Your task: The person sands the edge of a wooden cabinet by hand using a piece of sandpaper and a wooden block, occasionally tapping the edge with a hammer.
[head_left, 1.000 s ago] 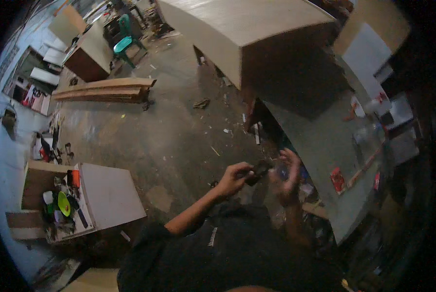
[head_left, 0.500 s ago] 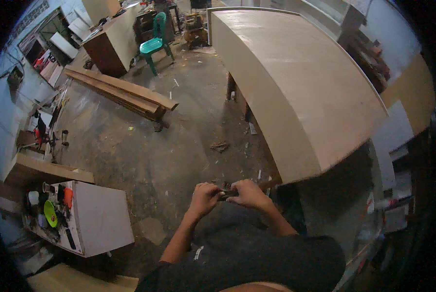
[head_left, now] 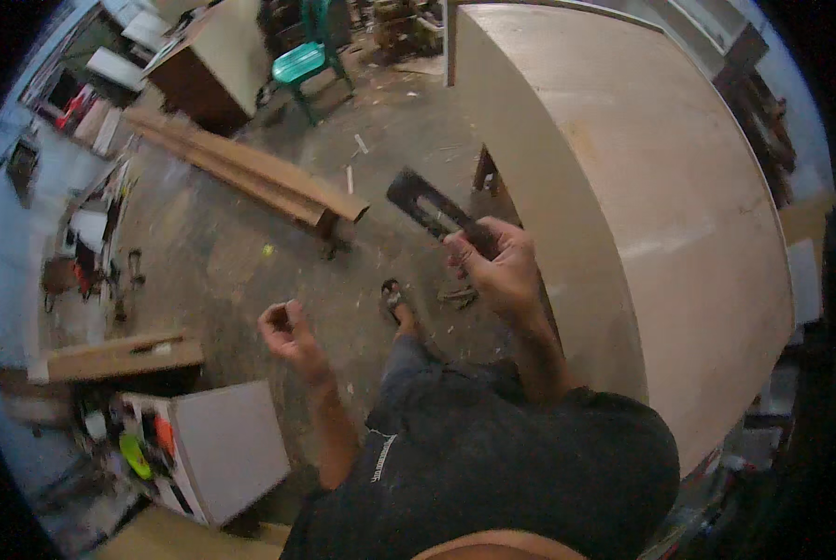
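Right hand (head_left: pixel 504 261) clamped on dark slotted piece (head_left: pixel 407 192), left hand (head_left: pixel 292 338) apart, loosely curled; dark shirt (head_left: pixel 502 457) (small pale lettering (head_left: pixel 382 457))

The dark slotted tool (head_left: pixel 405 189) looked matt. The green chair (head_left: pixel 301 63) seemed glossy plastic, the planks (head_left: pixel 250 170) bare wood, the shirt (head_left: pixel 502 457) matt cloth, the large pale panel (head_left: pixel 698 205) smooth with faint sheen, the floor (head_left: pixel 217 280) dull.

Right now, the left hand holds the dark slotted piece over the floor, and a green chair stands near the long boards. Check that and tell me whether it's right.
Wrong hand: the right hand, not the left hand, holds the dark slotted piece over the floor, as the head view shows. A green chair does stand near the long boards.
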Tool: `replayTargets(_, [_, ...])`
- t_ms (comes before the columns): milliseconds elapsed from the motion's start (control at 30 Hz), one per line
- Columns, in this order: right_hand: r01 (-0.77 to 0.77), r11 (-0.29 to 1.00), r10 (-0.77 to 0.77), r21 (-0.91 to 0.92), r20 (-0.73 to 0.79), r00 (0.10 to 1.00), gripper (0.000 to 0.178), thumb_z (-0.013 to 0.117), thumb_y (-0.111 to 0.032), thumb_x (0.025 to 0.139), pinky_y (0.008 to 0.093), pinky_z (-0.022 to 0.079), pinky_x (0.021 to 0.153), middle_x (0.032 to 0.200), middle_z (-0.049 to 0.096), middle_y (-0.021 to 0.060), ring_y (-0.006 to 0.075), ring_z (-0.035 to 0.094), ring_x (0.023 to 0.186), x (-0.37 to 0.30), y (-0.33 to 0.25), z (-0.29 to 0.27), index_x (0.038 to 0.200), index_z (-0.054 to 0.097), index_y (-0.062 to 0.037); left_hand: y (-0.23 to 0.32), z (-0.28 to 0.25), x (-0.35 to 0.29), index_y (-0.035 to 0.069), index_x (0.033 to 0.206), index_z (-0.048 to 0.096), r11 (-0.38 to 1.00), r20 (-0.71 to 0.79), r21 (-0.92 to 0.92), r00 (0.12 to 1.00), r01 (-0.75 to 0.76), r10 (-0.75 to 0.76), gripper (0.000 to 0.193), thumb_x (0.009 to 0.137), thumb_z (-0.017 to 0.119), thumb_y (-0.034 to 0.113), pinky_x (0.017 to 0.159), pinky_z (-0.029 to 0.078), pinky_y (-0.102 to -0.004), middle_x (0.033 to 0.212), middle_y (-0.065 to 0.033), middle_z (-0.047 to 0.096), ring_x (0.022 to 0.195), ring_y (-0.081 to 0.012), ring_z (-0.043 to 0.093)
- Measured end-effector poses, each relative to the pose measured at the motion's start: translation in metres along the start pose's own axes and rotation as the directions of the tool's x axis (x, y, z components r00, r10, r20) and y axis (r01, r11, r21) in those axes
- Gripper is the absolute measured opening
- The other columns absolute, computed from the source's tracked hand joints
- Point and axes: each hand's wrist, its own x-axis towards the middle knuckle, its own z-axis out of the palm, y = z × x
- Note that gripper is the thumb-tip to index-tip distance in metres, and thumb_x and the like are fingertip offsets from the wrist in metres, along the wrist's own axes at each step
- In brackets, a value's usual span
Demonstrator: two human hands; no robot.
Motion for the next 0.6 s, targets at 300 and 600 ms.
replayTargets(300, [0.188,0.922,-0.084,0.338,-0.299,0.950,0.019,0.071,-0.016,0.093,0.0260,0.052,0.064,0.085,0.069,0.0068,0.0120,0.063,0.068,0.190,-0.045,0.042,0.104,0.066,-0.0015,-0.147,0.154,0.228,0.002,0.102,0.058,0.918,0.478,0.095,0.792,0.384,-0.380,0.021,0.099,0.060,0.022,0.076,0.046,-0.0283,0.088,-0.0035,0.060,0.082,-0.0118,0.057])
replayTargets(600, [0.027,0.606,-0.205,0.795,0.122,0.971,0.023,0.067,-0.018,0.089,0.0322,0.051,0.065,0.080,0.060,0.0061,0.0166,0.060,0.070,0.293,-0.020,0.065,0.103,0.057,-0.0036,-0.140,0.332,0.365,0.000,0.107,0.060,0.968,0.860,0.007,0.492,0.251,-0.133,0.025,0.101,0.057,0.024,0.084,0.048,-0.0320,0.094,-0.0072,0.064,0.088,-0.0174,0.062])
